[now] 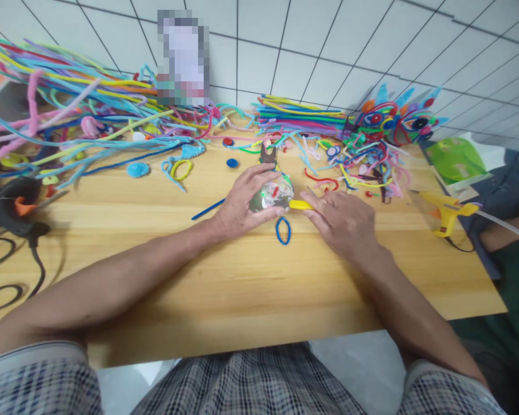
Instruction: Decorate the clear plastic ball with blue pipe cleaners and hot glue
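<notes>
My left hand is curled around a shiny, rounded, see-through piece with red and green bits on it; its exact kind is unclear. From the right, my right hand grips a slim yellow piece, whose end meets the rounded piece. Most of the yellow piece is hidden by my fingers. Just beyond my left fingers lie dark-jawed pliers, their handles mostly covered. A blue pipe-cleaner loop rests on the table below my hands, and a straight blue pipe cleaner sits left of my left hand.
Bundles of coloured pipe cleaners line the wall side of the wooden table. A colourful mask-like piece stands at back right. A yellow glue gun lies right, a black corded tool left. Another person's arm shows at right.
</notes>
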A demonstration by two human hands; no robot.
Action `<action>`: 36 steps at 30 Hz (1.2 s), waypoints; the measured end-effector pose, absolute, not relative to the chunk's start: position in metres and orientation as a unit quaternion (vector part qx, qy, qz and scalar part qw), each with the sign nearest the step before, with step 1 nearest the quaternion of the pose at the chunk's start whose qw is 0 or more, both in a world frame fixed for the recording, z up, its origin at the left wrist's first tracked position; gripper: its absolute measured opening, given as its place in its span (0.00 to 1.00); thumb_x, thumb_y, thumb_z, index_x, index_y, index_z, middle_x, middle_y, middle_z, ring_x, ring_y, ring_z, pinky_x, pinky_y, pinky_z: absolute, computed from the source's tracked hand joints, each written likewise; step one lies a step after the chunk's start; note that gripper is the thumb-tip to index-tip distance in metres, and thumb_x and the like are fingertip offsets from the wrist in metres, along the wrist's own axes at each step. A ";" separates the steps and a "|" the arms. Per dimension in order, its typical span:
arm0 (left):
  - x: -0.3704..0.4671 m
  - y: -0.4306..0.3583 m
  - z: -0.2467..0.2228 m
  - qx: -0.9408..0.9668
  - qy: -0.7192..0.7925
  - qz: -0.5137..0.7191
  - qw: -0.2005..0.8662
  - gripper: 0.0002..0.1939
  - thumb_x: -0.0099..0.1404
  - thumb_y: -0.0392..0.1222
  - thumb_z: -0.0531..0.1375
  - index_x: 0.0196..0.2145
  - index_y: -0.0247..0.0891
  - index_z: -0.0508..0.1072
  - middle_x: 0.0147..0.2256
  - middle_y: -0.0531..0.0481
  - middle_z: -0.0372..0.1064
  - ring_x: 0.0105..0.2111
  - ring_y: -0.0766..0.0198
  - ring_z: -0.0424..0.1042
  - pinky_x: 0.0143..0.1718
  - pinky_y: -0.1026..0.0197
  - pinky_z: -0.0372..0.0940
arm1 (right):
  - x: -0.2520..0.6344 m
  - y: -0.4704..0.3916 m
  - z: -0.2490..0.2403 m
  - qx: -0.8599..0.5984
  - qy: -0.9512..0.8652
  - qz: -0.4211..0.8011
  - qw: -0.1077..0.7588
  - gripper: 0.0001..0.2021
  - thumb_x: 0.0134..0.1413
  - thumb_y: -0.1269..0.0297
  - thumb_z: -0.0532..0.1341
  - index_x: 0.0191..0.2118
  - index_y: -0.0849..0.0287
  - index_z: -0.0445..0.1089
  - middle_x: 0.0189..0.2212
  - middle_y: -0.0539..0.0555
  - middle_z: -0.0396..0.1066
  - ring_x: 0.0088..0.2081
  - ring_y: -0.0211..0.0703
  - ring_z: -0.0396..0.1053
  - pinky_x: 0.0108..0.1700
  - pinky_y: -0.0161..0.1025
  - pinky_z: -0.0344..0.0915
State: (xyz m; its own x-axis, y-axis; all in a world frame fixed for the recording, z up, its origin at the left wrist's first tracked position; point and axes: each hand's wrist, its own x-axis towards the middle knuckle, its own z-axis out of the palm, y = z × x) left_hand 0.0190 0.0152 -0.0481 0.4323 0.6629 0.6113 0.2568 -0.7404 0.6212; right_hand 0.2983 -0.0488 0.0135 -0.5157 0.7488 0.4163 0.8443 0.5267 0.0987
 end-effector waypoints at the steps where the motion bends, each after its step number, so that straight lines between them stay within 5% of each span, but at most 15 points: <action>1: 0.019 0.015 -0.047 0.815 0.281 0.453 0.226 0.35 0.75 0.64 0.69 0.71 0.48 0.69 0.71 0.35 0.69 0.73 0.42 0.69 0.75 0.33 0.66 | 0.297 -0.050 0.013 -0.463 -0.858 -0.145 0.168 0.16 0.80 0.58 0.60 0.61 0.52 0.83 0.35 0.57 0.80 0.40 0.50 0.76 0.44 0.46 0.66; 30: 0.026 0.013 -0.046 0.788 0.257 0.507 0.236 0.27 0.79 0.58 0.67 0.68 0.47 0.70 0.65 0.39 0.75 0.68 0.48 0.75 0.71 0.39 0.71 | 0.272 -0.066 0.000 -0.500 -0.819 -0.108 0.259 0.15 0.80 0.59 0.61 0.58 0.55 0.84 0.36 0.56 0.85 0.37 0.47 0.79 0.40 0.42 0.69; 36: 0.023 0.014 -0.047 0.793 0.275 0.494 0.227 0.26 0.78 0.59 0.67 0.67 0.47 0.71 0.68 0.37 0.72 0.71 0.45 0.71 0.74 0.35 0.67 | 0.265 -0.069 -0.003 -0.518 -0.804 -0.103 0.275 0.15 0.81 0.59 0.60 0.58 0.53 0.84 0.35 0.55 0.84 0.37 0.46 0.80 0.40 0.41 0.70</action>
State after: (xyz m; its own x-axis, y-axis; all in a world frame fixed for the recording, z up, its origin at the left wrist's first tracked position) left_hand 0.0231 0.0143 -0.0472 0.3598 0.6611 0.6584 0.2115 -0.7451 0.6325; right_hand 0.2648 -0.0687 -0.0030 -0.3128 0.7754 0.5486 0.8888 0.4426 -0.1187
